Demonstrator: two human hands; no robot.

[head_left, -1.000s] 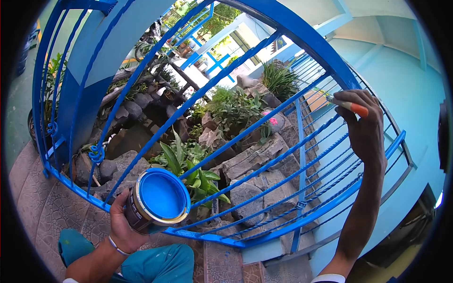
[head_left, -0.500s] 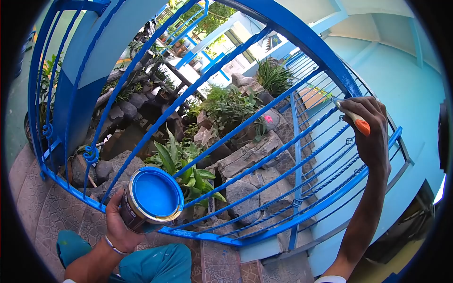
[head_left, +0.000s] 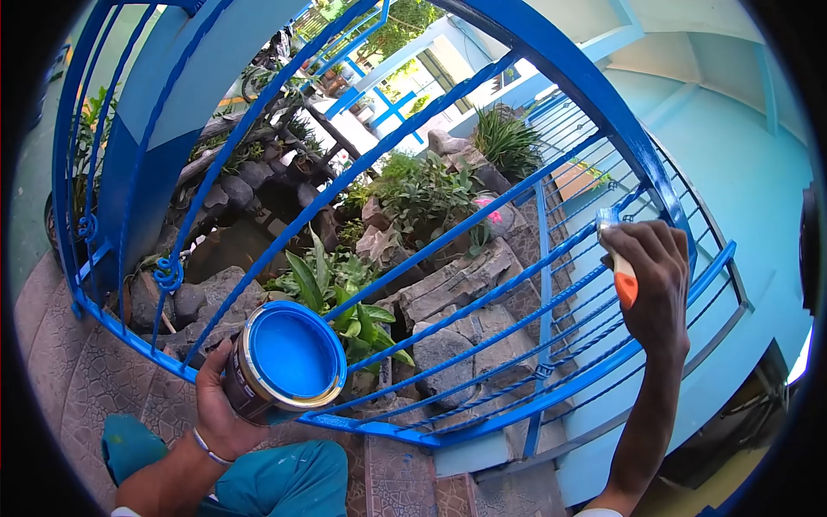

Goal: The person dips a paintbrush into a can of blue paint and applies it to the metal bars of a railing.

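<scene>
My left hand is closed around the side of an open can of blue paint, tilted a little above my knee. A wristband circles that wrist. At the right, my right hand grips a paintbrush with a pale handle and an orange end. Its bristles, blue with paint, touch a twisted bar of the blue metal railing near the top rail. My fingers partly cover the handle.
Behind the bars lie rocks, leafy plants and a small pond. Patterned stone tiles run below the railing. A light blue wall stands at the right, and a two-tone blue pillar at the left.
My right hand has moved down and slightly left with the paintbrush, from near the top rail onto the twisted bar. The can has shifted slightly right in view.
</scene>
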